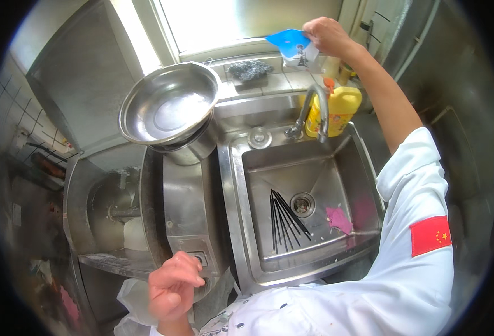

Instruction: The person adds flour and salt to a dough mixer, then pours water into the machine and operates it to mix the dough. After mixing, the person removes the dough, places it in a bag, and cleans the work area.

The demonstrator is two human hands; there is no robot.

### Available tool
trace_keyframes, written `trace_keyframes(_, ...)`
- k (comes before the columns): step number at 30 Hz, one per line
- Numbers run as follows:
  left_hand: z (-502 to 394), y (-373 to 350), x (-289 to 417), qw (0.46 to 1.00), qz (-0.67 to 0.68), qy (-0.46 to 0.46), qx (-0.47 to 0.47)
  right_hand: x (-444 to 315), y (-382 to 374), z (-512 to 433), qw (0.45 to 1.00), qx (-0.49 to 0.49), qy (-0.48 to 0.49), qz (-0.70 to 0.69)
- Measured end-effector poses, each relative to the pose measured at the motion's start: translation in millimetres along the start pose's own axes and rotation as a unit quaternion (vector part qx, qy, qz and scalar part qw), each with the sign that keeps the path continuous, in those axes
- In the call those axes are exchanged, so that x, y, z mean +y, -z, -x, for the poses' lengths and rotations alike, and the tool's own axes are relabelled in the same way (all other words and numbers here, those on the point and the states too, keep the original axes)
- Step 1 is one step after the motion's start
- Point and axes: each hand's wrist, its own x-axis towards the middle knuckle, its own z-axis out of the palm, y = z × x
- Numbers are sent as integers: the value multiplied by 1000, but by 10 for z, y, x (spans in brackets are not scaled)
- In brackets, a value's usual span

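My right hand [329, 35] grips the top corner of a blue and white plastic pouch [299, 52] that bears writing. It is raised over the tiled ledge behind the sink, near the window. My left hand [173, 285] hovers low in front of the steel unit left of the sink. Its fingers are loosely curled, the thumb stands apart, and nothing shows in it. Inside the stainless-steel sink [238, 210], several black chopsticks [278, 227] lie fanned out left of the drain [303, 205]. A crumpled pink cloth [339, 220] lies to the drain's right.
A wide steel basin [173, 105] rests on a steel pot [196, 147] at the left. Behind the sink stand a curved faucet [322, 109] and a yellow jug [341, 109] with an orange cap. A steel-wool scourer [250, 70] and a drain strainer [259, 137] sit nearby.
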Motion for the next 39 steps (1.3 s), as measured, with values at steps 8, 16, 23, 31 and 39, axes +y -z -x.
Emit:
trace_keyframes(8,-840,-639,457,963,-148,-100,-202,924,-1206,-126,997,-32,-68,-8)
trace_keyframes(16,-987,-726,383,934,11,-243,-263,773,-1064,208,990,92,-72,-83)
trace_keyframes(23,-691,-617,509,921,95,-256,-277,-497,-78,810,948,128,-102,-274)
trace_keyframes(31,-355,-357,655,904,172,-258,-295,-1732,408,1251,866,84,-159,-466)
trace_keyframes(39,-244,-310,730,897,207,-248,-303,-2464,473,1766,866,2,-155,-476)
